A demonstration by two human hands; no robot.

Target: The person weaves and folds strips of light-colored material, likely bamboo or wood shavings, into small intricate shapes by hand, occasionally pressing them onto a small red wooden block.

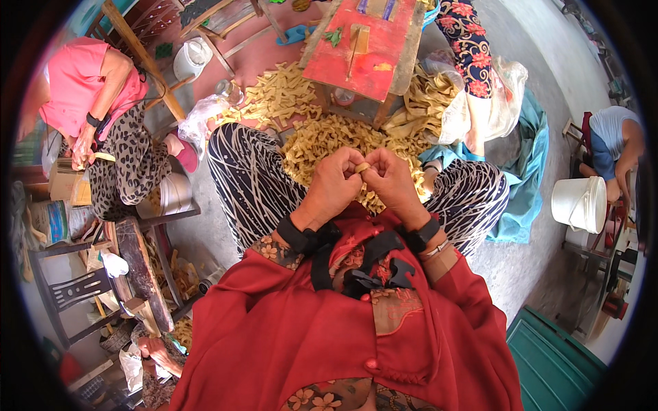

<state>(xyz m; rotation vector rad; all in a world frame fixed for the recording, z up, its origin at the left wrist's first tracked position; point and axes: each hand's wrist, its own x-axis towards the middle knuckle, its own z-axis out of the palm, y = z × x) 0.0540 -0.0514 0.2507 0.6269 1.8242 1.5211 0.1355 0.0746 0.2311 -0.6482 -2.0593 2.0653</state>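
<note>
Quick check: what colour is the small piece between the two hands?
The piece is yellowish tan; it shows best in the head view.

Lit brightly through the middle, brightest toward the upper right, dimmer at lower left. Glaring almost white on the plastic bag (506,103). Shadowed beneath the red worktop (336,65). Fairly sharp at left hand (337,183) and right hand (392,181), softer outward. Bowed heavily near the rim, blacked out at 4 corners.

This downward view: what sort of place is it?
Perhaps a small informal workshop: tan strips lie heaped around a worn red table, and a co-worker in pink sits nearby.
</note>
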